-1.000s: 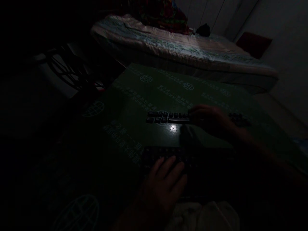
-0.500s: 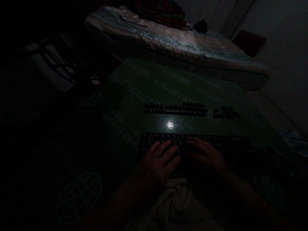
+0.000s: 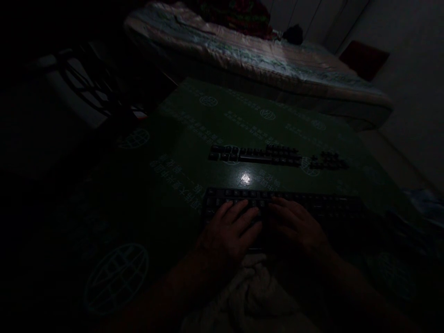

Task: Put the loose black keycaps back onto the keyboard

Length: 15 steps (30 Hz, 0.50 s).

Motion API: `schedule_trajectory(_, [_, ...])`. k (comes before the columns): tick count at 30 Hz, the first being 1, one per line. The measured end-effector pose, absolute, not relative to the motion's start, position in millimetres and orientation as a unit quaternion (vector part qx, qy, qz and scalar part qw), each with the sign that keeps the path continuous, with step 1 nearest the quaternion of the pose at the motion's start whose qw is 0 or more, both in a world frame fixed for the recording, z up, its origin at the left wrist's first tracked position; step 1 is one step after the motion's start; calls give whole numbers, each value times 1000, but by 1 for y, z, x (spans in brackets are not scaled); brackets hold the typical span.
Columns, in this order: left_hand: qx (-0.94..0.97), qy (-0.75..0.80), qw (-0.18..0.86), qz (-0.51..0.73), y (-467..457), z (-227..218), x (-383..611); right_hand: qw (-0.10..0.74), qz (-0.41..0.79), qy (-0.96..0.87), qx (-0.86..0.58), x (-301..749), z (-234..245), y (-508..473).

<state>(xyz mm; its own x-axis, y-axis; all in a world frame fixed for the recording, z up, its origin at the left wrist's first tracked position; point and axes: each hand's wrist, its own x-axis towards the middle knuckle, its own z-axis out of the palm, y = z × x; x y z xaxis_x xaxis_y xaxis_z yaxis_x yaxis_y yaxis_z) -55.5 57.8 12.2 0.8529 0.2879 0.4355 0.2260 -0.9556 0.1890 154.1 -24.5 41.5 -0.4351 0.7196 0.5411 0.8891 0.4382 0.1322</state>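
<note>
The tabletop (image 3: 225,180) is dark green (pale globes (image 3: 117,279) and lettering (image 3: 178,182) all over), the keyboard (image 3: 333,203) and loose keycaps (image 3: 256,158) black.

Red-patterned cloth (image 3: 239,18) on a mattress (image 3: 256,58)

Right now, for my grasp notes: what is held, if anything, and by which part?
The left hand is spread over the keyboard, nothing visibly in its grip. The right hand is over it, but darkness hides whether it pinches anything.

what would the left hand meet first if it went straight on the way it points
Probably the upper keys of the keyboard, just beyond the left hand; the right hand is also close to that line, and darkness leaves depth unclear.
</note>
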Motion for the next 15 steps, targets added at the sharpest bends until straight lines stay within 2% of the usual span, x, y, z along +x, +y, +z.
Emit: schedule_trajectory(15, [962, 130, 61, 233, 59, 12, -55, 206, -199, -808, -516, 142, 30, -41])
